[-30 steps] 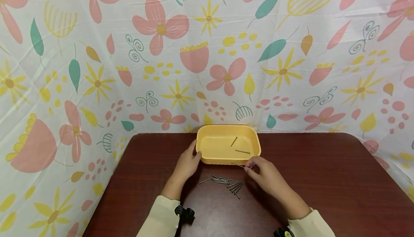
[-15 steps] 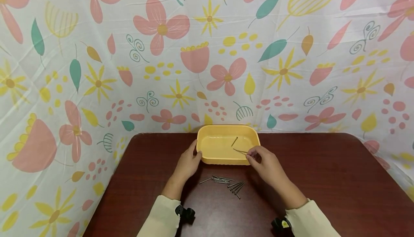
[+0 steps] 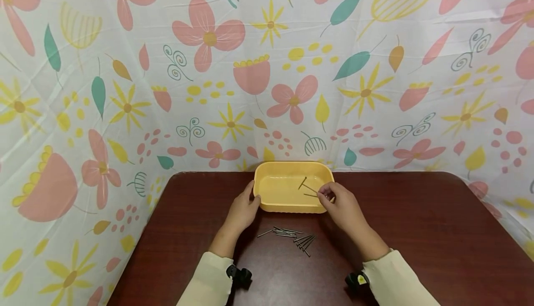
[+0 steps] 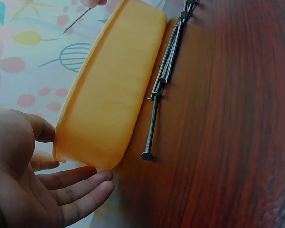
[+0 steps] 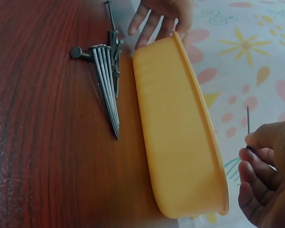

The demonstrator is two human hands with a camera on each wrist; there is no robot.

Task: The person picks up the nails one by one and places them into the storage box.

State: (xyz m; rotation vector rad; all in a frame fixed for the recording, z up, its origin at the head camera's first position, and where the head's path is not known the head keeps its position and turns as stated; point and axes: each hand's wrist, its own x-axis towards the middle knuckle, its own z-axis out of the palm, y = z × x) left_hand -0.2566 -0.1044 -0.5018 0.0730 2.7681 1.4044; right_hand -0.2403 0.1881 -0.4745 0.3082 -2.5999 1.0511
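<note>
My right hand [image 3: 340, 204] pinches a nail [image 3: 310, 188] between thumb and fingertips, over the right part of the yellow plastic tray [image 3: 277, 208]. In the right wrist view this nail [image 5: 248, 119] points up past the tray's rim. Two more nails lie on the tray floor below, one of them partly hidden by the fingers. At the tray's left end my left hand [image 3: 244, 208] touches the near corner, thumb at the front and fingers along the side. Its fingers [image 4: 80, 190] are mostly straight in the left wrist view.
Several loose nails [image 3: 285, 232] lie on the dark red-brown table [image 3: 417, 232] in front of the tray, some fanned with points together [image 5: 104, 80]. A floral cloth [image 3: 375, 111] hangs close behind the tray. Black wrist cameras sit on both cuffs.
My right hand has risen from outside the tray's front wall, carrying the nail up and over the rim to above the inside. The left hand and the tray have stayed put.
</note>
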